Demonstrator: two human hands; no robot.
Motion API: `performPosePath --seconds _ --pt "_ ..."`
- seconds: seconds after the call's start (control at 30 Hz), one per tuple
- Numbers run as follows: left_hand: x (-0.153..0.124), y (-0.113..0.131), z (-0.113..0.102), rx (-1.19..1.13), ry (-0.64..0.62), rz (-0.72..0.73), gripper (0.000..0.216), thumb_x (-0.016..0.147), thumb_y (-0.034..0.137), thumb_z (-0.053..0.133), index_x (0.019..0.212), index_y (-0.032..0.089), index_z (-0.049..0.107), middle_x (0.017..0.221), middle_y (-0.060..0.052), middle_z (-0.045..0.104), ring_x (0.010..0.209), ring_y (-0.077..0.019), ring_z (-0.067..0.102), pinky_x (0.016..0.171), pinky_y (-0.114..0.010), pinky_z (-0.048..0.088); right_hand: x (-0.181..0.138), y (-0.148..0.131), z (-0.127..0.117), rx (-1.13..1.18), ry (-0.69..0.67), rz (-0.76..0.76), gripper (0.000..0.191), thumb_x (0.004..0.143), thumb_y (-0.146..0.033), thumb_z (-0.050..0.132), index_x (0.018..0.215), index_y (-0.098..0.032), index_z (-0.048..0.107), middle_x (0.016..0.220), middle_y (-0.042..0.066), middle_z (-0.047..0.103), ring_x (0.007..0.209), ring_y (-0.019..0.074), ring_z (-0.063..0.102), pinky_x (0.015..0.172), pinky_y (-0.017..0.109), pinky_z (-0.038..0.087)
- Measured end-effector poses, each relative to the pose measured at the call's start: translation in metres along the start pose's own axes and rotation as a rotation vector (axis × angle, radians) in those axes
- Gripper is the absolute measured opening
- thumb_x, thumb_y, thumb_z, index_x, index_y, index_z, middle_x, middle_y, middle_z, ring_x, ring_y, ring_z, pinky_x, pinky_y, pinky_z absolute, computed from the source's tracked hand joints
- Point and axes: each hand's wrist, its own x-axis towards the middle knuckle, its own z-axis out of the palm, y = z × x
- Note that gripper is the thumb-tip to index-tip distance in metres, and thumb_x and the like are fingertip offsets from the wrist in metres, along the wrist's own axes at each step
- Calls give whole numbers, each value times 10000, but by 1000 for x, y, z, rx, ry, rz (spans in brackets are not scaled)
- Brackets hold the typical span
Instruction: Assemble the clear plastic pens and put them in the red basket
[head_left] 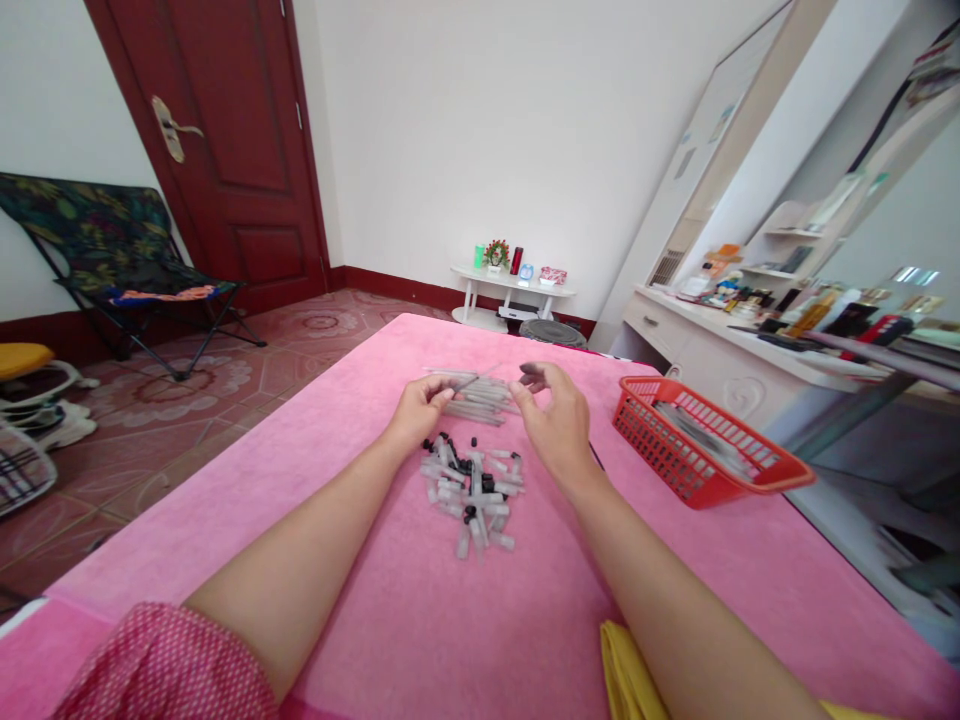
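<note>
On the pink cloth (390, 590) lies a heap of short clear plastic pieces and small black caps (472, 492). Beyond it is a row of long clear tubes (480, 398). My left hand (418, 408) is closed in a pinch on a thin clear tube (466, 383) at the near left of that row. My right hand (553, 418) hovers over the right end of the row, fingers curled and apart, and I see nothing in it.
A red plastic basket (701, 452) with clear tubes in it stands at the right on the cloth. Further right is a white dresser with a mirror (757, 350). A folding chair (112, 265), a dark red door (225, 140) and a small white shelf (510, 295) stand behind.
</note>
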Motion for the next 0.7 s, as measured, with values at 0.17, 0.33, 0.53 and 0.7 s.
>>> performPosePath --seconds 0.17,0.33,0.53,0.7 --pt "1 0 -6 -198 171 -116 263 675 253 644 900 117 655 717 -32 668 662 -123 585 678 -239 433 -19 13 31 -67 -399 -134 170 779 -167 558 837 -213 711 833 46 668 823 178 581 745 278 421" --pt "1 -1 -4 -217 168 -123 271 664 264 656 890 115 658 709 -34 665 646 -115 573 663 -233 424 -22 19 47 -216 -584 -251 214 781 -158 561 864 -249 735 808 58 654 835 185 571 746 279 403" --pt "1 -5 0 -133 118 -76 235 686 214 604 890 118 665 731 -35 682 700 -145 606 713 -263 453 -22 15 45 -230 -558 -198 127 727 -156 600 775 -218 699 803 57 661 829 196 586 750 287 406" --pt "0 -9 4 -2 21 -37 173 682 163 569 818 117 666 761 -38 691 731 -178 633 768 -320 480 -18 28 42 190 -291 143 117 713 -183 548 791 -174 634 776 41 660 705 168 596 675 288 458"
